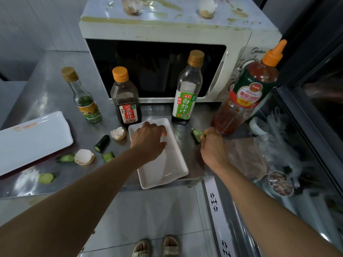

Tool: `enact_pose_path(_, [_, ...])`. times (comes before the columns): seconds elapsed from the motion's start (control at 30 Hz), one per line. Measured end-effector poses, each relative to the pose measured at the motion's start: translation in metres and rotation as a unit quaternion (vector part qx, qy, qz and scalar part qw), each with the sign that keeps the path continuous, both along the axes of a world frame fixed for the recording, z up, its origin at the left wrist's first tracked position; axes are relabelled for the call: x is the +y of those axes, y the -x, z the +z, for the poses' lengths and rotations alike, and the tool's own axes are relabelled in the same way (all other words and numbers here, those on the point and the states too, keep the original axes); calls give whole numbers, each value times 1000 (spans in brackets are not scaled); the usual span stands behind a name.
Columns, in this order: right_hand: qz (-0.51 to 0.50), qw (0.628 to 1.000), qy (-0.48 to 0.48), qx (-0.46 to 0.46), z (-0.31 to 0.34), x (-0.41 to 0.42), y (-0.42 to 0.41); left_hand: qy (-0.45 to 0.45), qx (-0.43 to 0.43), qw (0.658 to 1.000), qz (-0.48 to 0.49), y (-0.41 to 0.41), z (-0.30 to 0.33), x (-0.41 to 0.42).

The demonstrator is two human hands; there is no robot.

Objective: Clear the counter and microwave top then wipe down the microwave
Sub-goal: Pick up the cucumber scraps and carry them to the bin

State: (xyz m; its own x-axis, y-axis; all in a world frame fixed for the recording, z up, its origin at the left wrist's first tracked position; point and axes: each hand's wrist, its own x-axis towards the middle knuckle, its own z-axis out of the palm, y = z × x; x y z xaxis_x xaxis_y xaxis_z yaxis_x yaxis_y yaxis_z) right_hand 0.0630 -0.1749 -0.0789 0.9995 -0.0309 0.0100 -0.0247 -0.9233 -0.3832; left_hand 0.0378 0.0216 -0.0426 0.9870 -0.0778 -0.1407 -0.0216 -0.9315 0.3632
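A white microwave [239, 58] stands at the back of the steel counter [46, 89]; its stained top carries two eggshells [207, 7]. A small white rectangular dish [167, 171] lies at the counter's front edge. My left hand [148, 140] rests in the dish with fingers spread. Right of the dish, my right hand [213, 147] pinches a cucumber piece [196, 135]. Several sauce bottles stand before the microwave: a small green-label one [83, 97], a dark one [126, 101], a tall clear one [187, 89] and a big red ketchup bottle [246, 93].
A long white tray [31, 140] lies at the left. Eggshells [84, 156] and cucumber scraps [102, 143] are scattered between tray and dish. A brownish cloth or bag [245, 156] lies at the counter's right end. A glass-fronted case with bowls [280, 182] stands to the right.
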Motion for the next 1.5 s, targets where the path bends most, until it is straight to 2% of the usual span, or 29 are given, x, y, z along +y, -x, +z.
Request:
enact_pose_path(0.1, [-5, 1000, -4, -9, 5, -6, -13, 0, -2, 1000, -2, -2, 3, -2])
enact_pose_path(0.33, [32, 999, 20, 37, -16, -3, -25, -7, 1, 1000, 2, -5, -2, -1])
enact_pose_path(0.8, [16, 997, -71, 40, -16, -7, -20, -6, 6, 1000, 12, -5, -6, -3])
enact_pose_path(0.93, [25, 997, -58, 45, -17, -7, -20, -4, 8, 1000, 15, -4, -7, -3])
enact_pose_path(1.17, [44, 998, 26, 42, -24, -2, -22, -6, 7, 1000, 23, -1, -9, 1])
enact_pose_path(1.5, [65, 998, 20, 14, -12, 3, -17, 1, 6, 999, 53, 14, -7, 12])
